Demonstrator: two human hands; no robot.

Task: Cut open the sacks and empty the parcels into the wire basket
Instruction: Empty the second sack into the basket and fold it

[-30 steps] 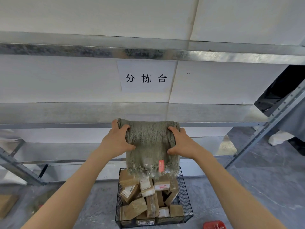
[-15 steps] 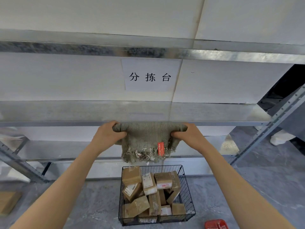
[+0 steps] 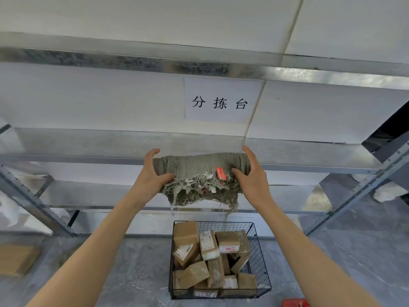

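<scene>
A grey-green woven sack [image 3: 197, 171], folded into a short bundle with a frayed cut edge hanging down and a red tag on it, is held up in front of the metal shelf. My left hand [image 3: 152, 173] grips its left end and my right hand [image 3: 250, 173] grips its right end. Directly below on the floor stands the black wire basket [image 3: 260, 262], filled with several brown cardboard parcels [image 3: 194, 273].
A metal shelving rack [image 3: 88, 158] runs across the view with a white paper sign [image 3: 223, 100] on the wall behind. A red object [image 3: 295, 303] lies on the floor at the basket's right. A cardboard box [image 3: 17, 260] sits at the far left.
Both hands have raised the sack from just over the basket to shelf height and gathered it into a shorter bundle. The parcels in the basket have not moved.
</scene>
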